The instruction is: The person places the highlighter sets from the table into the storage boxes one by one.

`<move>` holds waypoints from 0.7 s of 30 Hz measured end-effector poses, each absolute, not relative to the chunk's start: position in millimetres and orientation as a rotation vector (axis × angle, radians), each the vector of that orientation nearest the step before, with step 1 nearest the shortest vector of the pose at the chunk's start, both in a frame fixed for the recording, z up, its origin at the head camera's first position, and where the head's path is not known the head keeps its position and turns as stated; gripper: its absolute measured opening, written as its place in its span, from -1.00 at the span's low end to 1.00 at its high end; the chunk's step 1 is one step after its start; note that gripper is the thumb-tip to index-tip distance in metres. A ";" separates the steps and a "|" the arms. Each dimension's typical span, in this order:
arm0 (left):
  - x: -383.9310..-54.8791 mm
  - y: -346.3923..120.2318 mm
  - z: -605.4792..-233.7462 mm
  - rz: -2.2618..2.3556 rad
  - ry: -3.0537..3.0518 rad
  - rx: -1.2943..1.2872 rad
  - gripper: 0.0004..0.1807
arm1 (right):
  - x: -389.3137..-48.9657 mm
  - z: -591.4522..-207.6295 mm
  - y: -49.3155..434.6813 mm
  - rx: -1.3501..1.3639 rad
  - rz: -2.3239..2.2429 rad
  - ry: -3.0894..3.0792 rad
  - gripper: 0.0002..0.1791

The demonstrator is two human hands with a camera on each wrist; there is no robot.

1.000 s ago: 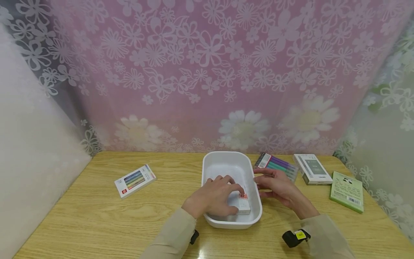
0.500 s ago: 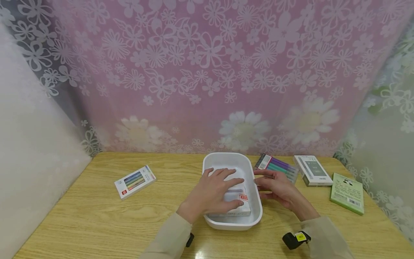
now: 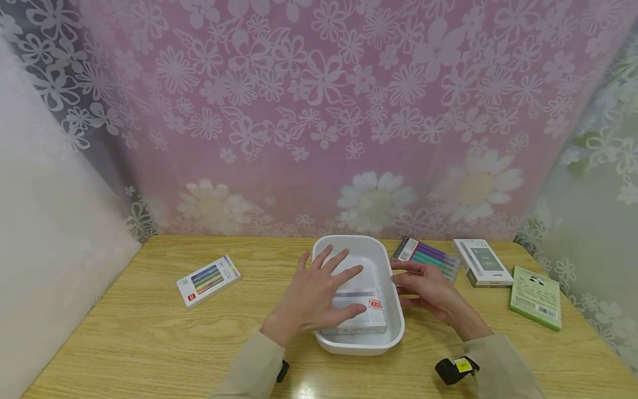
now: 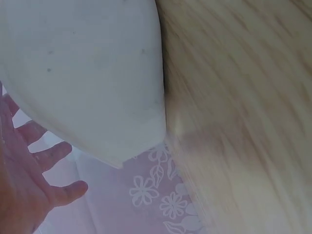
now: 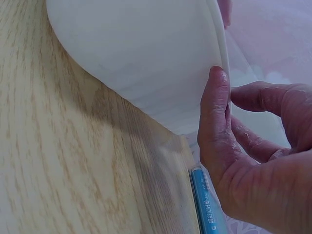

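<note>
My left hand hovers over the left side of a white plastic tub, its fingers spread and holding nothing. Below it, inside the tub's near half, lies a flat white box with red print at one corner; the hand hides part of it. At the tub's right rim, my right hand has its fingertips on the edge. In the right wrist view, the right thumb lies along the outer wall of the tub and the forefinger meets the rim from the other side. The left wrist view shows the left fingers extended beyond the rim.
A white box of colored pens lies on the wooden table at left. Behind the right hand is a clear pack of purple and green pens. Farther right lie a white-and-grey box and a green pad with a panda.
My left hand has let go of the white box, spread its fingers and drawn back to the left. More of the box shows now. The right hand stays at the rim.
</note>
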State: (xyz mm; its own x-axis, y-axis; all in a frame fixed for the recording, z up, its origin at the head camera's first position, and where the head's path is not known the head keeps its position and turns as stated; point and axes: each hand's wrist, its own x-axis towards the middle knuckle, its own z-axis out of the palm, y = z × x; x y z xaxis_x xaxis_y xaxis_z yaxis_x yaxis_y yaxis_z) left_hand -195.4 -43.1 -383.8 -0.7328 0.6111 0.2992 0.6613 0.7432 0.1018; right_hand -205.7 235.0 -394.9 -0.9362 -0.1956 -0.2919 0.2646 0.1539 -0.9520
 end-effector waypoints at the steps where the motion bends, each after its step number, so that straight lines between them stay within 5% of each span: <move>1: -195.6 -44.2 -384.2 -0.291 -2.700 -0.996 -0.25 | -205.7 -395.0 235.0 0.065 -1.840 2.091 -0.28; 21: -195.0 -70.9 -386.3 -0.337 -2.746 -0.872 -0.20 | -204.9 -395.0 235.8 0.044 -1.857 2.067 -0.28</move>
State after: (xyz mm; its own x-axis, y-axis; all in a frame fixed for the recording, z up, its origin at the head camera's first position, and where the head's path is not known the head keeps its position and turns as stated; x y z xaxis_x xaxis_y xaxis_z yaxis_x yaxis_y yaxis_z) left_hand -195.0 -70.9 -386.3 -0.7931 0.5330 0.2948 0.5885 0.7953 0.1453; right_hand -204.9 235.8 -395.0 -0.9344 -0.2146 -0.2843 0.2598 0.1354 -0.9561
